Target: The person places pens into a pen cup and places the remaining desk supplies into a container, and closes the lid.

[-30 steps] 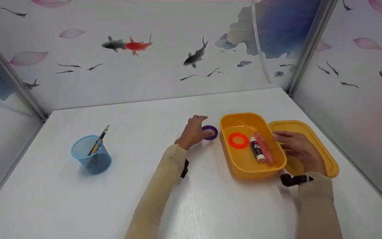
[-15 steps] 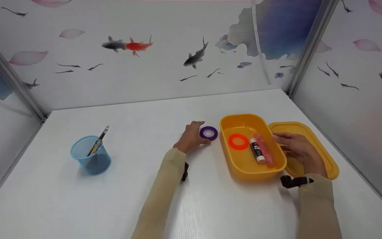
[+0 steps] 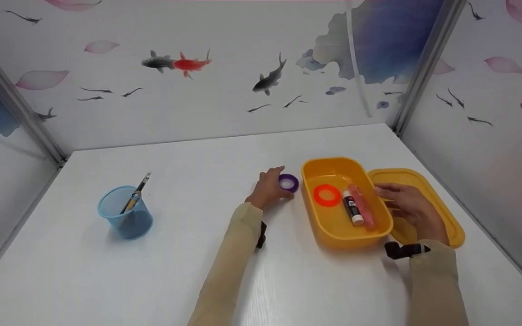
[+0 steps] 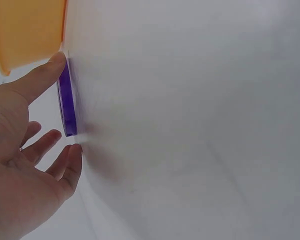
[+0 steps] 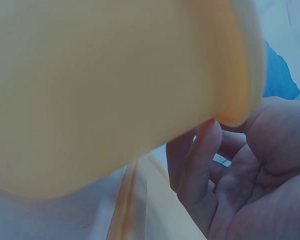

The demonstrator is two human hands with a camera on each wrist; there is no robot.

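A purple ring, which looks like a roll of tape [image 3: 294,189], lies flat on the white table. My left hand [image 3: 270,186] spans it from the left. In the left wrist view the thumb [image 4: 52,67] touches one edge of the roll, while the fingertips stand just short of the opposite edge. My right hand [image 3: 410,203] holds the right rim of a yellow plastic box [image 3: 333,233], with fingertips against the outer wall under the rim. Inside the box lie an orange ring [image 3: 317,201], a glue stick [image 3: 352,207] and a pink translucent stick-like thing [image 3: 363,209].
A yellow lid [image 3: 442,217] lies right of the box, partly under my right hand. A light blue mesh cup [image 3: 129,224] with several brushes or pencils [image 3: 136,194] stands at the left. Patterned panels enclose the table's back and sides.
My left hand has shifted its grasp around the purple roll: its thumb has moved from over the roll to the near edge. My right hand stays at the box rim.
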